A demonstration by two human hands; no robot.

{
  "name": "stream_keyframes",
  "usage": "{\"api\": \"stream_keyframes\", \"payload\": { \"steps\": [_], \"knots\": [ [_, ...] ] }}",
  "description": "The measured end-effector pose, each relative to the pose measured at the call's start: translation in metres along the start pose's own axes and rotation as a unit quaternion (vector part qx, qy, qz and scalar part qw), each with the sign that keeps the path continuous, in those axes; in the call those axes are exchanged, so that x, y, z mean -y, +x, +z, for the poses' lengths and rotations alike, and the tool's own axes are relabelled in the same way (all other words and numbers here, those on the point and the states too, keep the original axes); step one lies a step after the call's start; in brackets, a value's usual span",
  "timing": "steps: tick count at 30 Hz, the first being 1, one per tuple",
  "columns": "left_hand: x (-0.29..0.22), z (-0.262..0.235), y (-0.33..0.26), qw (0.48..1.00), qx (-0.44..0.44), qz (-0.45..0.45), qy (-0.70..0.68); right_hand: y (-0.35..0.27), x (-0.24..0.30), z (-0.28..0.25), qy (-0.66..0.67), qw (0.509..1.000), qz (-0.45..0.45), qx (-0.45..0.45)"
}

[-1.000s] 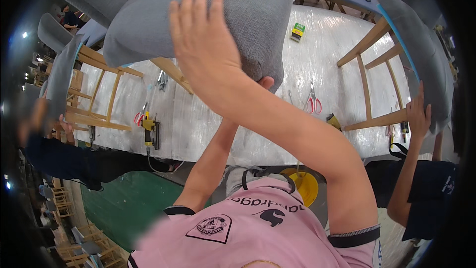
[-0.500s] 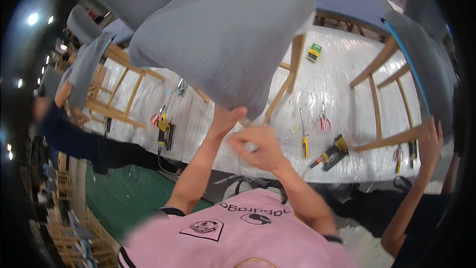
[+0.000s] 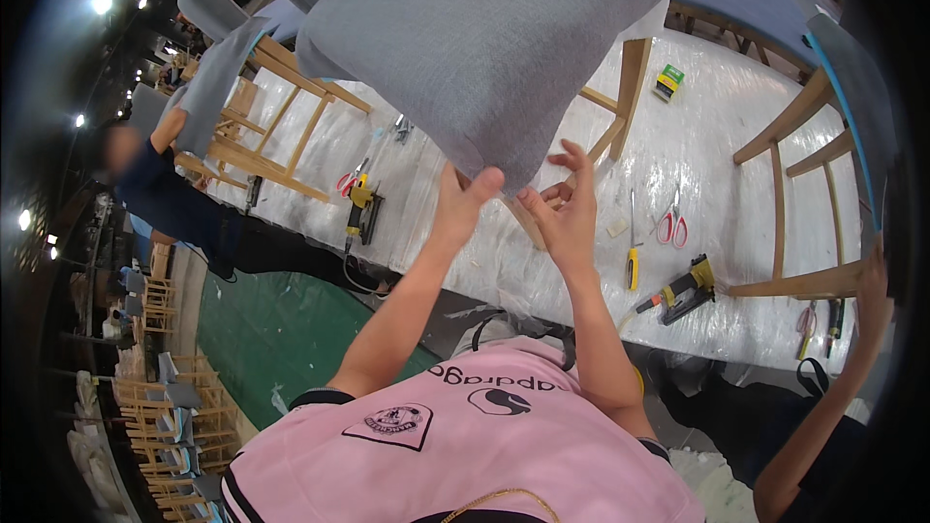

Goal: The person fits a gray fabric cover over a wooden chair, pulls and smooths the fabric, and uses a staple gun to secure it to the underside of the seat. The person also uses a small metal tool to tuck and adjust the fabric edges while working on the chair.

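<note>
A wooden chair with a grey upholstered seat point(image 3: 475, 48) stands before me, one front corner pointing towards me. My left hand point(image 3: 463, 205) grips the fabric at that corner, thumb on top and fingers tucked underneath. At the right side of the same corner, my right hand point(image 3: 570, 213) has its thumb and a fingertip at the fabric's lower edge, with other fingers raised apart. A pale wooden leg point(image 3: 635, 87) shows below the seat on the right. The underside of the corner is hidden.
Plastic film covers the table point(image 3: 717, 145). On it lie a staple gun point(image 3: 690, 288), a yellow-handled screwdriver point(image 3: 633, 257), red-handled scissors point(image 3: 670, 225), a small box point(image 3: 668, 81) and another staple gun point(image 3: 361, 211). Co-workers handle chairs on the left point(image 3: 276, 160) and right point(image 3: 794, 271).
My right hand has risen from below the corner to the fabric edge and turned upright. My left hand stays on the corner. The whole view has shifted, moving the scene slightly right and up.
</note>
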State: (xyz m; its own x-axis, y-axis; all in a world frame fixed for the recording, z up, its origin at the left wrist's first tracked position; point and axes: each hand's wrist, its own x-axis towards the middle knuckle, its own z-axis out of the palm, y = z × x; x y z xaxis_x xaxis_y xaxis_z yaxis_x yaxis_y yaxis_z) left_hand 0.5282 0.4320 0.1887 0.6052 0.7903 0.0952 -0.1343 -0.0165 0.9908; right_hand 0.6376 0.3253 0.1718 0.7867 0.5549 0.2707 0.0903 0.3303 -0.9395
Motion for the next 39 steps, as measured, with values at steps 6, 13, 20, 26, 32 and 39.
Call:
{"api": "stream_keyframes", "payload": {
  "steps": [6, 13, 20, 26, 32, 39],
  "knots": [
    [-0.004, 0.043, -0.01, 0.986, -0.062, 0.108, 0.112, 0.001, -0.024, -0.007, -0.03, 0.999, -0.013, 0.029],
    [-0.016, 0.04, 0.008, 0.957, -0.08, 0.166, 0.225, 0.0, -0.006, -0.02, -0.159, 0.98, -0.039, 0.11],
    [-0.014, 0.047, 0.002, 0.966, -0.069, 0.145, 0.201, 0.0, -0.003, -0.01, -0.173, 0.974, -0.07, 0.129],
    [-0.002, 0.04, 0.011, 0.954, -0.067, 0.184, 0.225, -0.005, -0.006, -0.018, -0.167, 0.972, -0.106, 0.126],
    [-0.001, 0.048, 0.011, 0.941, -0.083, 0.252, 0.209, -0.024, 0.003, -0.043, -0.197, 0.959, -0.14, 0.148],
    [-0.009, 0.046, 0.006, 0.942, -0.1, 0.204, 0.247, -0.089, -0.038, -0.116, -0.195, 0.953, 0.039, 0.226]
  ]
}}
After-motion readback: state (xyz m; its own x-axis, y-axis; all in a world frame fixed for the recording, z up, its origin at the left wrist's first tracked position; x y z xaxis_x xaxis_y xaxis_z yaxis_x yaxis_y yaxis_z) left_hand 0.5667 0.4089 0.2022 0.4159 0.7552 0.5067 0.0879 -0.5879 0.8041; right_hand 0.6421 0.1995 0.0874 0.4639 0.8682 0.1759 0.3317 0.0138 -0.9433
